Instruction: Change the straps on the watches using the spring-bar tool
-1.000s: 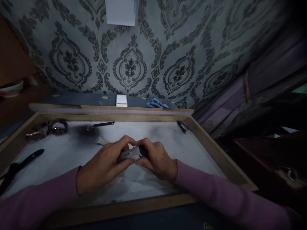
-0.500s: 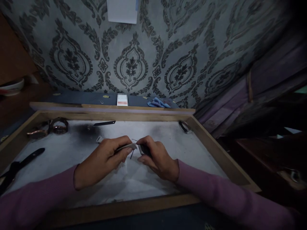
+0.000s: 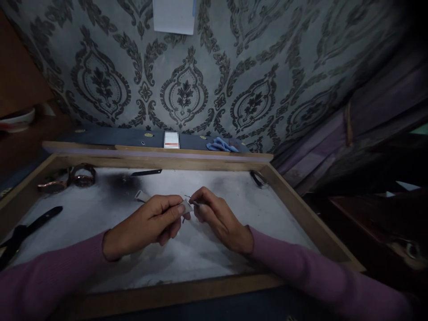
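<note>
My left hand (image 3: 157,219) is closed on a light grey watch strap (image 3: 187,206), with one end pinched between thumb and fingers. The strap's buckle end (image 3: 141,195) sticks out behind that hand, to the left. Close against the strap's right end, my right hand (image 3: 216,216) is closed in a pinch. A thin metal pin-like piece (image 3: 187,196) shows by its index fingertip; what else its fingers hold is hidden. Below the left fingertips a short dark sliver (image 3: 183,220) is visible. Both hands are above the white bottom of a wooden-framed tray (image 3: 200,276).
At the tray's left are two watches (image 3: 53,186) (image 3: 83,178) and a black strap (image 3: 36,223). A black blade-like strip (image 3: 146,173) lies at the back, another watch (image 3: 258,179) back right. Behind the rim are a small box (image 3: 171,140) and a blue cloth (image 3: 221,145).
The grey strap's end has turned its flat face up in my left fingers. My right hand has rolled over, so the dark, pale-rimmed piece seen in it before is now hidden.
</note>
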`<state>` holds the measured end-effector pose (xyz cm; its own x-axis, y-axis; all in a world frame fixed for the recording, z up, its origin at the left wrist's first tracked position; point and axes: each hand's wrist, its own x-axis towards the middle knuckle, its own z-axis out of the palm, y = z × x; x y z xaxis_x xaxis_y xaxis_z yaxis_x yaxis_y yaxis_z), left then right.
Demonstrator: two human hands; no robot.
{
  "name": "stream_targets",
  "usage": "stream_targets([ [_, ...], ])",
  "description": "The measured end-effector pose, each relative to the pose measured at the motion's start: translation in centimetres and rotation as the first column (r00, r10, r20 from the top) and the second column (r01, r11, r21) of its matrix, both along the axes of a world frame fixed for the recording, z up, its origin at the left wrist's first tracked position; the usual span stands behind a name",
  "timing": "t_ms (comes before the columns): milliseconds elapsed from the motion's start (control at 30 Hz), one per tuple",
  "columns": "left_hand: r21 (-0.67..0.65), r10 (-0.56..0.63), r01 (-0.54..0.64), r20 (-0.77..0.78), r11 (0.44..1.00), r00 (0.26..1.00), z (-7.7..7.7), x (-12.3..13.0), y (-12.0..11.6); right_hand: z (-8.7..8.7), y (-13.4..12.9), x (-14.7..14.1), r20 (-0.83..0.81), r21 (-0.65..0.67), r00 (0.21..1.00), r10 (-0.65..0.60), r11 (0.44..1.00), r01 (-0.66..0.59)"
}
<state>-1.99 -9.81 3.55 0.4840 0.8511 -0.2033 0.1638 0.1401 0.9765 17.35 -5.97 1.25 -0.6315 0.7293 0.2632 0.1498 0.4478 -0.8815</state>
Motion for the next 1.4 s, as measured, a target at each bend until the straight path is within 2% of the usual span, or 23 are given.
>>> stream_targets([
  [67,0.015,0.005,-0.005,-0.008,1.0,1.0,-0.1,0.0,0.1,0.2,0.0,-0.3,-0.05,-0.21,0.998,-0.022,0.978,0.011],
  [133,0.017,0.01,-0.01,-0.016,1.0,1.0,-0.2,0.0,0.1,0.4,0.2,-0.6,-0.088,-0.395,0.994,-0.062,0.919,0.022],
  [200,0.012,0.014,-0.014,-0.018,1.0,1.0,-0.2,0.0,0.2,0.5,0.4,-0.8,-0.133,-0.515,0.986,-0.101,0.857,0.018],
  [400,-0.04,0.039,-0.041,-0.042,0.998,0.998,-0.3,0.1,0.3,-0.2,1.1,-0.8,-0.273,-0.675,0.948,-0.166,0.735,-0.066],
  [500,-0.058,0.052,-0.055,-0.051,0.997,0.997,-0.7,0.0,0.5,-0.6,1.4,-0.7,-0.298,-0.711,0.928,-0.223,0.701,-0.06],
  [633,-0.079,0.065,-0.065,-0.001,0.995,0.998,-1.5,0.2,0.7,-0.9,1.6,-0.7,-0.311,-0.681,0.916,-0.255,0.732,-0.027],
  [767,-0.095,0.098,-0.086,0.12,0.992,0.988,-1.8,0.8,0.6,-1.2,1.3,-1.0,-0.31,-0.634,0.923,-0.226,0.773,-0.024],
  [1000,-0.115,0.124,-0.097,0.261,0.989,0.957,-1.8,1.4,0.8,-2.0,0.7,-1.8,-0.331,-0.657,0.931,-0.153,0.745,-0.111],
  [1100,-0.149,0.164,-0.126,0.283,0.981,0.945,-1.9,1.2,1.0,-2.0,0.8,-1.7,-0.303,-0.614,0.94,-0.156,0.786,-0.068],
  [1267,-0.116,0.211,-0.187,0.248,0.975,0.946,-1.8,0.5,1.4,-1.1,1.0,-1.2,-0.216,-0.497,0.965,-0.149,0.868,0.023],
  [1400,-0.072,0.197,-0.186,0.203,0.98,0.959,-1.5,0.3,1.5,-0.6,1.1,-1.0,-0.203,-0.496,0.971,-0.127,0.868,0.01],
])
